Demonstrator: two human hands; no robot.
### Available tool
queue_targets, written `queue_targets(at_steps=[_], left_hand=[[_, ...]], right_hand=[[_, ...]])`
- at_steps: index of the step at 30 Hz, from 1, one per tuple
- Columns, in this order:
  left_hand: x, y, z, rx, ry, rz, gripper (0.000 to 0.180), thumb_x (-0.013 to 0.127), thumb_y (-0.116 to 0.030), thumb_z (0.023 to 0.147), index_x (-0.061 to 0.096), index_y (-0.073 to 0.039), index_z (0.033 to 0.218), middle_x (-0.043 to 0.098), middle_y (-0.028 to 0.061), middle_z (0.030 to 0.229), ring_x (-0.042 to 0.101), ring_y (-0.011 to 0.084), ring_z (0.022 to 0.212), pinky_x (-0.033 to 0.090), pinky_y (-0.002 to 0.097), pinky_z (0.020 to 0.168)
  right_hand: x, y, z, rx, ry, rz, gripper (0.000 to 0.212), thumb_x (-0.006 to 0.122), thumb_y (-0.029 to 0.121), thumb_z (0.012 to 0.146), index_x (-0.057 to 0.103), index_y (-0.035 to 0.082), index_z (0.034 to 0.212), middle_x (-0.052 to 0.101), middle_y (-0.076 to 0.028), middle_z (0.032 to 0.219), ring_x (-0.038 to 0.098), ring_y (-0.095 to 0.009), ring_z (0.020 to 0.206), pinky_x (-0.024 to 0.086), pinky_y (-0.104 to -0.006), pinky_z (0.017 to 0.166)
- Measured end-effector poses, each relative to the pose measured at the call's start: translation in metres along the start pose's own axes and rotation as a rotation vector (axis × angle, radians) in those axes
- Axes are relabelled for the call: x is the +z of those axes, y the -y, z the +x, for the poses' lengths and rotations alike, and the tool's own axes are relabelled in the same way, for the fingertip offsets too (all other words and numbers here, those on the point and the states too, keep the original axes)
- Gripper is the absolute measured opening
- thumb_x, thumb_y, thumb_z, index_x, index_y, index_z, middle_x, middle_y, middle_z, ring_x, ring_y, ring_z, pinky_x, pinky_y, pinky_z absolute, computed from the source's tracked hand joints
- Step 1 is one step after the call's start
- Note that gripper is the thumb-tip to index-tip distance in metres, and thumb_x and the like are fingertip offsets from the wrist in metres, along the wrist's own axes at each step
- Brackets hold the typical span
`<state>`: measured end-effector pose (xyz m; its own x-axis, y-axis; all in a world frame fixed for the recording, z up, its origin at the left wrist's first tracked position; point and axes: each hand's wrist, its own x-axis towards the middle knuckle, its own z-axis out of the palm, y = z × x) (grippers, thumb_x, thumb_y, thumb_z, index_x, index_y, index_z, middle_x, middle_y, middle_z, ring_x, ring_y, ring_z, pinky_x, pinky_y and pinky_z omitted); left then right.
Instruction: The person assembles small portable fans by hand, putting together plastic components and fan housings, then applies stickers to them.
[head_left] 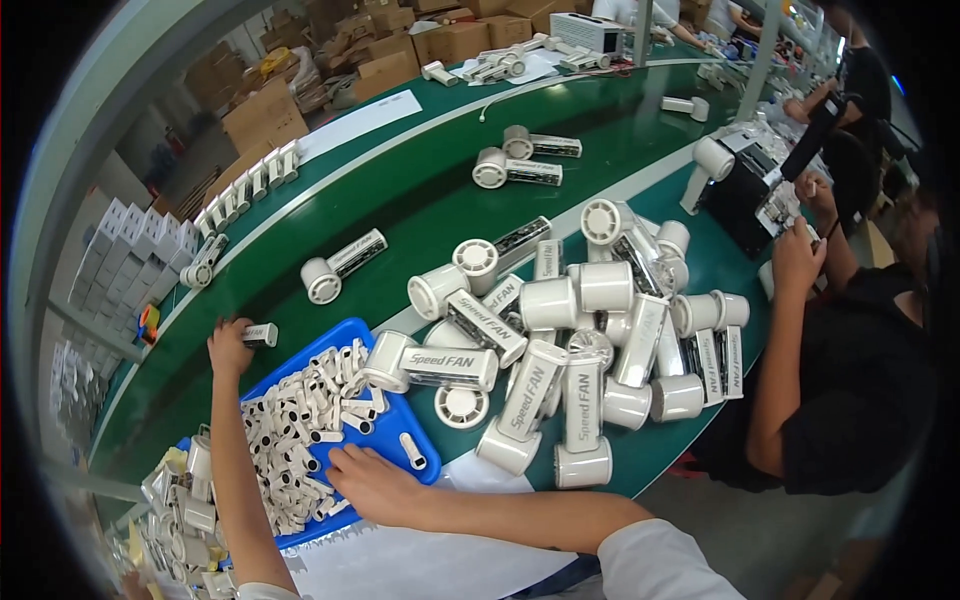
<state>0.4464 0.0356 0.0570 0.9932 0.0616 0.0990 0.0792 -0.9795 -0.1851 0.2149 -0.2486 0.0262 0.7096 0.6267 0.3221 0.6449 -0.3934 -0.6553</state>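
Left hand (230,346) closed on white oblong plastic fan body (262,335), over green belt (400,190) beyond far edge of blue plastic tray (398,428). Right hand (372,484) curled at tray's near edge; grip not discernible. Risk: right forearm (530,518) snagging rim, spilling small white plastic parts (285,430).

Green tabletop (640,457): white fan units (605,285) heaped across middle, some overlapping; blue tray (408,425) left of heap; white sheet (430,555) along near edge; black device (738,190) toward far right corner. Green belt (420,170), beyond tabletop's far edge: more fan units (322,283), lying spread out.
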Motion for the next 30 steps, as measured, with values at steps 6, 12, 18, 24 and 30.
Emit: queue_targets(at_steps=[6,12,18,24,30], left_hand=[[-0.067,0.012,-0.028,0.067,-0.117,-0.262,0.05,0.08,-0.016,0.068,0.063,-0.01,0.115,0.068,0.0146,0.107,0.062,0.0357,0.104,0.048,0.0442,0.088],[-0.169,0.008,-0.129,0.183,-0.235,-0.558,0.048,0.071,-0.018,0.084,0.056,0.001,0.125,0.063,0.0102,0.095,0.057,0.0187,0.088,0.047,0.0316,0.08],[-0.227,-0.013,-0.284,0.215,0.005,-0.779,0.053,0.064,-0.021,0.091,0.049,0.001,0.137,0.061,0.0121,0.122,0.058,0.0189,0.101,0.046,0.0303,0.085],[-0.2,-0.011,-0.369,0.242,0.104,-0.673,0.049,0.063,-0.017,0.088,0.052,-0.005,0.135,0.067,0.0171,0.099,0.063,0.0294,0.084,0.049,0.0349,0.076],[-0.146,-0.039,-0.383,0.247,0.358,-0.734,0.038,0.066,-0.026,0.09,0.054,-0.01,0.123,0.069,0.0131,0.087,0.066,0.0278,0.079,0.051,0.0362,0.07]], right_hand=[[0.003,-0.003,0.003,0.048,0.007,0.126,0.013,0.053,-0.001,0.079,0.061,-0.002,0.088,0.049,-0.016,0.103,0.05,-0.031,0.101,0.045,-0.0399,0.089],[-0.001,0.002,0.003,-0.018,-0.102,0.062,0.02,0.054,0.002,0.078,0.065,0.001,0.095,0.05,-0.017,0.107,0.047,-0.033,0.108,0.04,-0.0414,0.086],[-0.021,0.008,0.012,0.002,-0.317,0.335,0.018,0.055,0.01,0.093,0.058,0.001,0.108,0.06,-0.016,0.104,0.061,-0.029,0.091,0.048,-0.0393,0.076],[-0.154,-0.011,0.001,0.136,-0.814,1.577,0.018,0.048,0.017,0.102,0.051,0.004,0.115,0.063,-0.014,0.107,0.062,-0.015,0.08,0.054,-0.0314,0.079],[-0.131,0.022,-0.035,0.242,-0.502,1.411,0.029,0.055,0.018,0.1,0.049,0.002,0.123,0.068,-0.013,0.104,0.062,-0.011,0.074,0.052,-0.0253,0.066]])
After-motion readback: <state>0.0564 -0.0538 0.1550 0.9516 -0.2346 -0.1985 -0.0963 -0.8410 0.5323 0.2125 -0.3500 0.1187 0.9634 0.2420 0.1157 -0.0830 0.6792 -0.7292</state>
